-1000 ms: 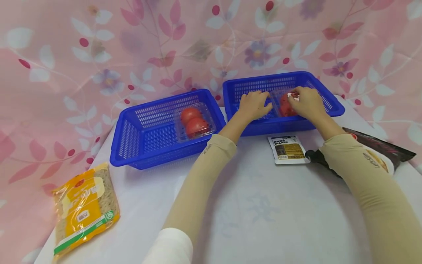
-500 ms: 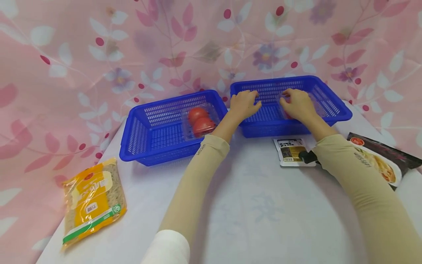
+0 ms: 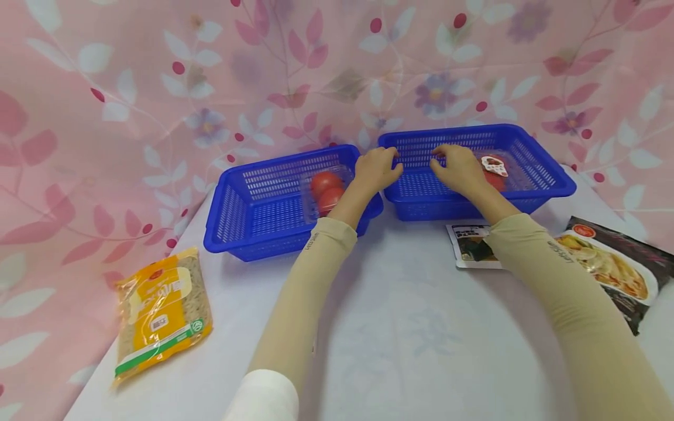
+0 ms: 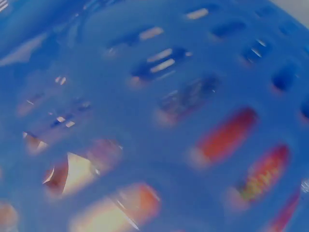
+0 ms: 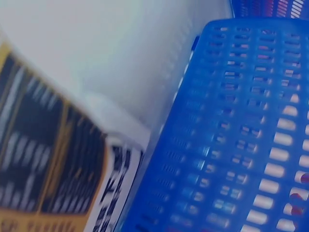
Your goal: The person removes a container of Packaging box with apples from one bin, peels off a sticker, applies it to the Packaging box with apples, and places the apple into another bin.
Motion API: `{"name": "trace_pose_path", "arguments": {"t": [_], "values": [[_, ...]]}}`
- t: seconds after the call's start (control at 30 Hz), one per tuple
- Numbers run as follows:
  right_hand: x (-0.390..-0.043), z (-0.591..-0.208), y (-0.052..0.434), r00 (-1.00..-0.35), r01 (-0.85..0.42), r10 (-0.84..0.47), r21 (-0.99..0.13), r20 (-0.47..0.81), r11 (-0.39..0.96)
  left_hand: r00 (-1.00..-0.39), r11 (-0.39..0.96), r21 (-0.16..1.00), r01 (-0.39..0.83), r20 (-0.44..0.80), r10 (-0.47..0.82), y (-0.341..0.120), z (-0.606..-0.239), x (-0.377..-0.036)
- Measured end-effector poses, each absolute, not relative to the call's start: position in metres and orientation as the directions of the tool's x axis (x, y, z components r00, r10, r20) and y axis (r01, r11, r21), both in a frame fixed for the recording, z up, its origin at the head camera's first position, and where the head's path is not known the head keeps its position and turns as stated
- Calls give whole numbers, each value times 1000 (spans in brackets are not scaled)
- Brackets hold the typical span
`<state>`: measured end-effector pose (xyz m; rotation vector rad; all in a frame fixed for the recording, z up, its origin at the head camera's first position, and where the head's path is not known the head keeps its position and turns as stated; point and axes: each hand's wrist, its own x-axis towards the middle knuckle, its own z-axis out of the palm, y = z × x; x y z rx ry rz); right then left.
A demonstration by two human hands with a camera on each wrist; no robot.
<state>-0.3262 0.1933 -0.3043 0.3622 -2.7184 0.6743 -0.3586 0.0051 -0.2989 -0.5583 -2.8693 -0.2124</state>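
The left hand (image 3: 375, 169) and the right hand (image 3: 459, 168), fingers loosely bent, hold nothing, both over the right blue basket (image 3: 547, 175). Just right of the right hand, a clear tomato box (image 3: 500, 172) lies inside, its long side running front to back.

Both arms, sleeved in beige, are stretched forward, with the left hand (image 3: 375, 169) and right hand (image 3: 459, 168) held palm-down, fingers loosely curled, nothing gripped.
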Motion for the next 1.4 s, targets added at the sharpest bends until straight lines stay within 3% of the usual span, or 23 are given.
{"name": "trace_pose_path", "arguments": {"t": [1.0,1.4], "values": [[-344,-301,124,-899,-425,-310,-438,309,792,-959,953,177,247,184,214,-54,-294,-360],[-346,-303,96,-844,-522,-376,-421,384,742,-987,963,241,121,130,92,-85,-295,-357]]}}
